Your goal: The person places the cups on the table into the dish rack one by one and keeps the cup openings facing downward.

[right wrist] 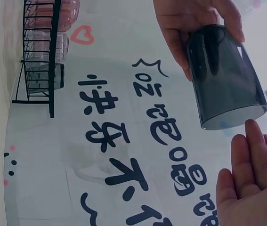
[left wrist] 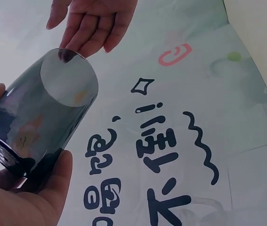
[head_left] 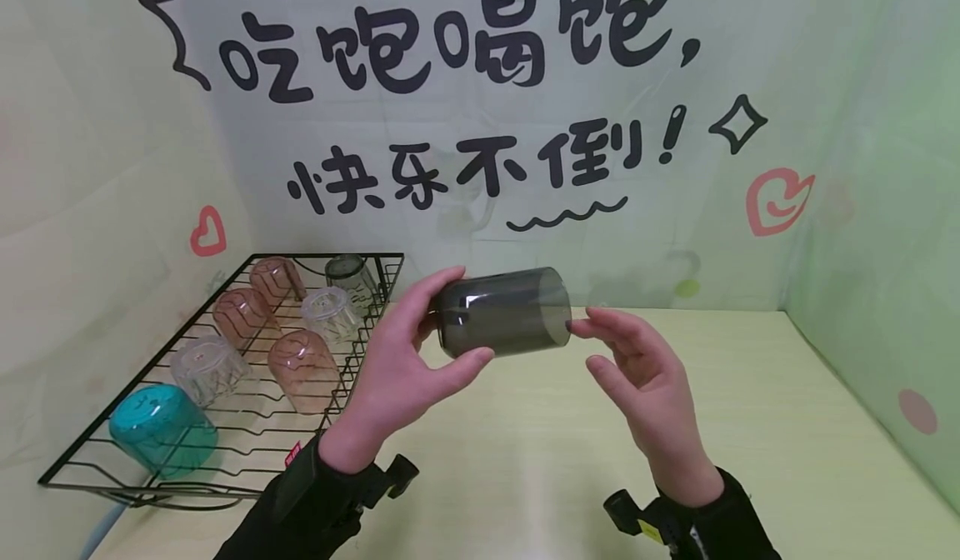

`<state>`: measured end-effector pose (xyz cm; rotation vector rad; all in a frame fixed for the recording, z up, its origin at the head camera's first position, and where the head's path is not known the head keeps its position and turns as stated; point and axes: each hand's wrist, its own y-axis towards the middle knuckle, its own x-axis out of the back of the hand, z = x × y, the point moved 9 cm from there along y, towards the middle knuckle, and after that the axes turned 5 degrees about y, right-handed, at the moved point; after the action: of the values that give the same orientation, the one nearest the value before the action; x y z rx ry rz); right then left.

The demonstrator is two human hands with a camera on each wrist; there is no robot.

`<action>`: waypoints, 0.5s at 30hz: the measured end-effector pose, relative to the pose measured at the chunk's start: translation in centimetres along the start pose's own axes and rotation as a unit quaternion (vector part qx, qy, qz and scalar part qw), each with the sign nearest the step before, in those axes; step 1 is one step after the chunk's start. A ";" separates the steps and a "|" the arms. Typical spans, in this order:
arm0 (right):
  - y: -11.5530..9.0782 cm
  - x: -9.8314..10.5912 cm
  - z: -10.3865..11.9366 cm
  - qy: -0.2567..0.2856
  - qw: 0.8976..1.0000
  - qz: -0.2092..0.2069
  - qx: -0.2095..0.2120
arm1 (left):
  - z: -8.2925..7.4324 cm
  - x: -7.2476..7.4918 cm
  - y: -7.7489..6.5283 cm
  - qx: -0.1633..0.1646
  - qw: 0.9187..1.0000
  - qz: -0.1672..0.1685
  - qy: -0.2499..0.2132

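A smoky grey clear cup (head_left: 495, 314) lies on its side in the air above the table, its mouth toward the right. Around its base end my left hand (head_left: 401, 368) grips it, thumb on the near side and fingers on the far side. My right hand (head_left: 645, 385) is held beside the mouth, fingers loosely bent and holding nothing. In the left wrist view, the right fingertips (left wrist: 69, 54) show at the cup's rim; whether they touch it I cannot tell. The right wrist view shows the cup (right wrist: 225, 77) mouth-down toward the right hand (right wrist: 253, 188).
At the left a black wire rack (head_left: 247, 422) carries several upside-down cups, among them a teal one (head_left: 161, 431), a pink one (head_left: 303, 368) and a grey one (head_left: 348, 272). A pale table (head_left: 525, 460) spreads beneath the hands. Behind it hangs a printed cloth (head_left: 450, 127).
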<state>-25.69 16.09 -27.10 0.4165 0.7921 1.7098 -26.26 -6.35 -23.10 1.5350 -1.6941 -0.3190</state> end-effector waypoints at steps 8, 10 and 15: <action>0.1 1.0 0.2 -0.032 0.999 0.004 -0.017 | 0.5 1.3 -0.2 0.005 1.000 -0.010 0.025; 0.0 1.3 0.2 -0.041 0.999 0.002 -0.026 | 0.6 1.5 -0.3 0.010 0.999 -0.011 0.030; -0.2 2.0 0.3 -0.057 0.998 0.002 -0.032 | 0.9 2.2 -0.5 0.026 0.999 -0.012 0.041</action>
<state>-25.89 18.07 -27.26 0.4682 0.6524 1.6950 -26.42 -8.76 -23.14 1.5856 -1.6334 -0.2235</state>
